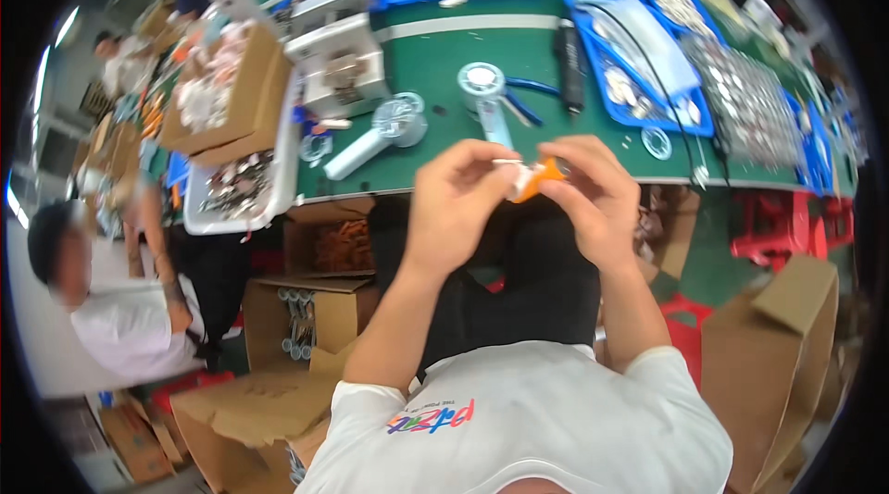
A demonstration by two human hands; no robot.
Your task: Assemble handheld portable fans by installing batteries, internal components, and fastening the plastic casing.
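Note:
Close in front of my body, above the table's near edge, both hands meet. My right hand (597, 202) pinches a small orange plastic part (535, 182) between thumb and fingers. My left hand (460, 202) is closed on a small white piece (516, 181) that touches the orange part; the fingertips partly cover it. Just beyond my hands lies a light blue handheld fan (482, 87), its handle toward me. A second light blue fan (384, 133) lies to the left. Pliers with blue handles (525, 105) rest beside the nearer fan.
A black electric screwdriver (569, 68) lies right of the pliers. Blue trays (708, 124) of white parts line the right and back. At left stand a white bin (282, 202) of metal parts and a cardboard box (250, 114). A co-worker (130, 300) sits at left.

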